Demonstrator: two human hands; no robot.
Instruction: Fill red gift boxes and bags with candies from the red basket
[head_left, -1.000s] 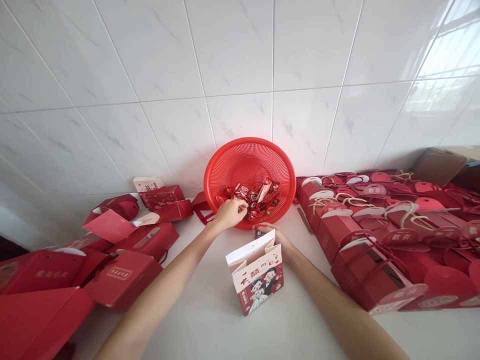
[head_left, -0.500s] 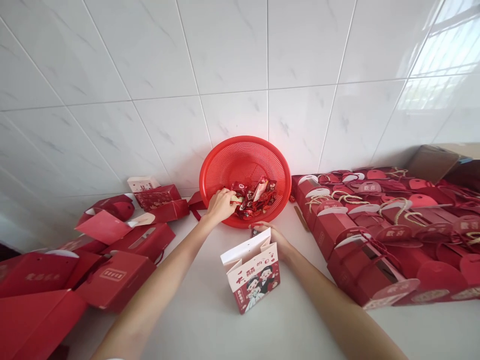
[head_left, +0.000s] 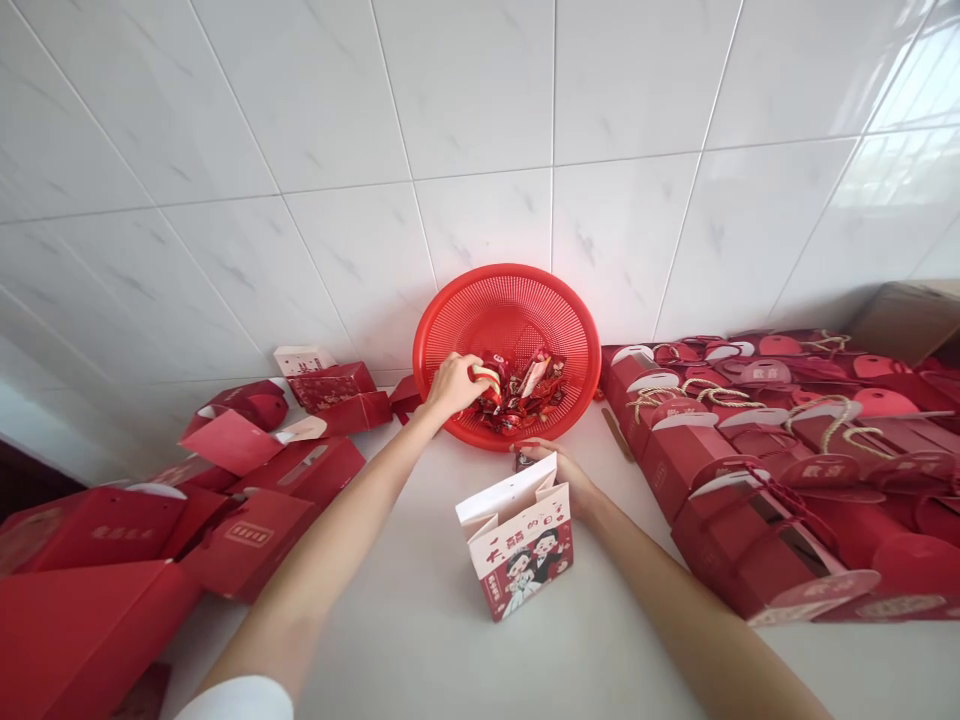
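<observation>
A red plastic colander (head_left: 581, 345) tilts against the wall, with a pile of wrapped candies (head_left: 525, 400) in its lower part. Inside its left side, my left hand (head_left: 456, 386) is closed around a candy in a red and cream wrapper (head_left: 487, 381). In front of the colander rim, my right hand (head_left: 562, 470) holds a small dark red wrapped candy (head_left: 523, 459), partly hidden by the fingers. Between my forearms stands an open-topped paper gift box (head_left: 525, 560), printed with a cartoon bride and groom. The right hand is just behind this box.
Rows of red gift boxes with cord handles (head_left: 742, 500) fill the right side. Several red boxes (head_left: 255, 530) lie jumbled on the left. A flat brown strip (head_left: 618, 433) lies right of the colander, and a cardboard box (head_left: 904, 320) stands at the far right. White tiles back the table.
The view has shifted slightly, moving everything a little to the right. My left hand has lifted slightly from the pile with the candy, whose wrapper shows more. The right hand stays behind the gift box.
</observation>
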